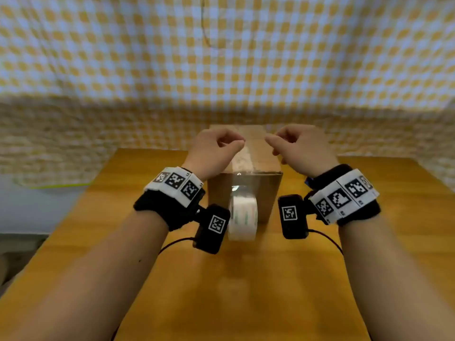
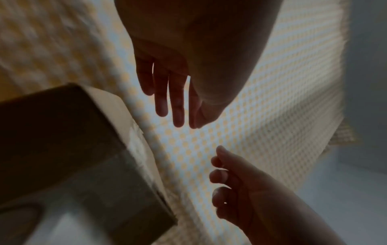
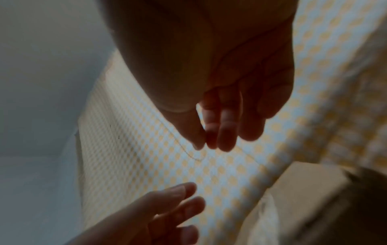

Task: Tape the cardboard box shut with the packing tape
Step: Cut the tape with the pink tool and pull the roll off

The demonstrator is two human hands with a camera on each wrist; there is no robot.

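A brown cardboard box (image 1: pixel 267 153) stands on the wooden table (image 1: pixel 246 286), flaps down, with a clear tape strip (image 1: pixel 245 159) running along its top seam and over the near edge. The white tape roll (image 1: pixel 242 217) hangs against the box's front face, still joined to that strip. My left hand (image 1: pixel 230 143) and right hand (image 1: pixel 277 142) hover above the box top, a small gap between them, fingers loosely curled and holding nothing. The left wrist view shows my left hand (image 2: pixel 173 99) with fingers nearly straight, above the box (image 2: pixel 62 132). The right wrist view shows my right hand (image 3: pixel 220 131) empty.
A yellow and white checked cloth (image 1: pixel 221 57) hangs behind the table and drapes over its far edge. Wrist camera cables (image 1: pixel 172 244) trail over the tabletop near me. The floor drops away past the table's left edge (image 1: pixel 73 212).
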